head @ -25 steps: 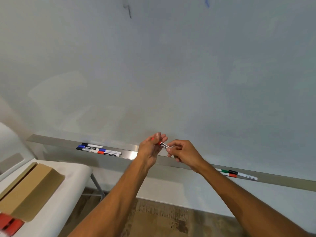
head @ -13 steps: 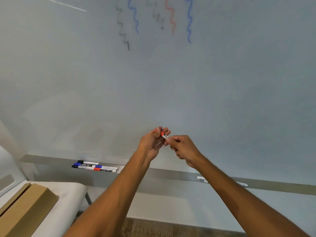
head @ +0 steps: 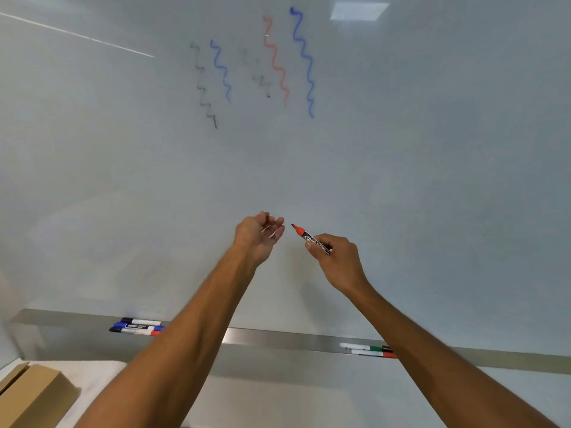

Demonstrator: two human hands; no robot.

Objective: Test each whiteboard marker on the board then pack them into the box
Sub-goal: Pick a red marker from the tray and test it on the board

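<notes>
My right hand grips an uncapped red marker, its tip pointing up and left toward the whiteboard. My left hand is curled a short way to the left, with a bit of red, the cap, showing at its fingertips. Black, blue and red squiggles are drawn high on the board. Three markers lie on the left of the metal ledge, and two more markers lie on its right, partly behind my right forearm. A cardboard box stands at the lower left.
The box rests on a white table below the ledge's left end. A bright ceiling-light reflection shows at the board's top.
My hands rose from the ledge and pulled apart; the cap came off the red marker and stayed in my left hand. The view tilted up, showing the squiggles.
</notes>
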